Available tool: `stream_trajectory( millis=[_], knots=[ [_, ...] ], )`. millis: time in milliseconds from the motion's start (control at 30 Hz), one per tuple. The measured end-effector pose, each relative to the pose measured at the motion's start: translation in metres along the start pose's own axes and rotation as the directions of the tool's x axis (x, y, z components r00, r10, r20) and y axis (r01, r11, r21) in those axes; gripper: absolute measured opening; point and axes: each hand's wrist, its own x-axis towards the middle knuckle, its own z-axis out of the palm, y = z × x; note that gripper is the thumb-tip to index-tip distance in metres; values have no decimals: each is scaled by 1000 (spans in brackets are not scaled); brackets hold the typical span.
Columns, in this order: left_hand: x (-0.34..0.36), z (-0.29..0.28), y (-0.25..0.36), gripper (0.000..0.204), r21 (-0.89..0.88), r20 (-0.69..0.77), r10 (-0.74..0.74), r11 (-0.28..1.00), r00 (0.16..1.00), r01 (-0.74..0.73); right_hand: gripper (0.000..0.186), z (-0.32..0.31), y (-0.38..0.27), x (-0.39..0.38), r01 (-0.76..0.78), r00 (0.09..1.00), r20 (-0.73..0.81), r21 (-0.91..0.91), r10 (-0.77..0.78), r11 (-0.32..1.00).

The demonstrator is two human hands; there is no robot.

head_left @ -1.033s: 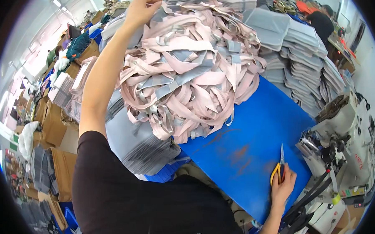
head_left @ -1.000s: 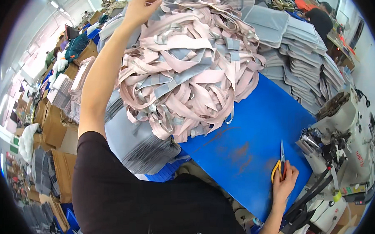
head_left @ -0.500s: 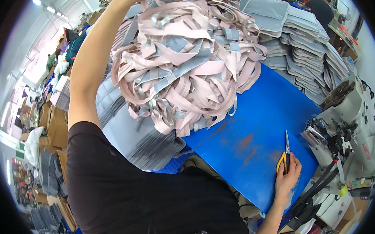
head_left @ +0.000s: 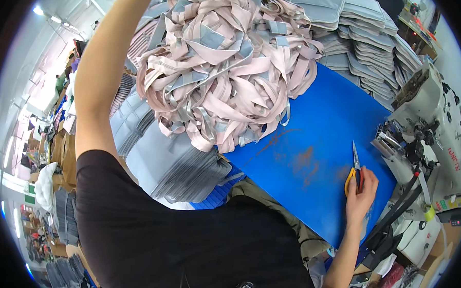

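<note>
My right hand (head_left: 362,196) is closed around the yellow-and-dark handles of a pair of scissors (head_left: 356,159), with the blades pointing away from me over the blue tabletop (head_left: 329,115). My left arm (head_left: 97,81) reaches far forward along the left side of a big tangled heap of pale pink zipper strips with grey fabric pieces (head_left: 233,87). Its hand lies beyond the upper edge of the picture, so its fingers are hidden. Against the near-left side of the heap sits a stack of flat grey fabric panels (head_left: 160,154).
More piles of grey padded panels (head_left: 366,42) stand behind the table at the far right. A sewing machine (head_left: 437,132) borders the table's right side. Reddish-brown smudges mark the blue surface. Cartons and bundled goods fill the room on the left.
My left hand has passed out of the picture at the top, and strips in the upper heap have shifted. The view has moved a little. My right hand still grips the scissors.
</note>
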Motion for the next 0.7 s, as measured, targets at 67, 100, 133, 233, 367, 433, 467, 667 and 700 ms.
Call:
stream_trajectory(
  millis=[67,100,133,233,367,433,467,667,700],
  knots=[
    [21,-4,48,16,59,-74,105,993,992,-100,42,-11,-24,17,30,997,-71,108,-23,994],
    [29,-2,60,18,117,-95,295,952,951,-284,43,-19,-40,30,49,994,-107,161,-32,986],
    [30,7,82,18,-99,-7,375,922,927,-374,49,-25,-57,42,137,979,-183,239,-94,961],
    [6,34,149,16,-415,139,716,669,684,-617,67,-33,-155,90,433,884,-372,423,-283,796],
    [-22,27,189,16,-569,300,748,639,592,-518,62,-10,-213,148,434,885,-203,689,-420,581],
    [-18,37,174,21,-574,217,729,633,649,-519,51,2,-221,160,299,915,-81,795,-396,528],
    [-17,42,166,25,-575,179,715,633,676,-518,46,11,-223,165,307,908,-98,817,-408,488],
    [-112,84,64,68,182,-16,461,874,887,-451,32,-9,-211,182,523,852,-510,839,-122,151],
    [-138,84,41,86,278,104,353,887,930,-368,34,-15,-212,186,518,855,-511,842,-85,148]
  ],
)
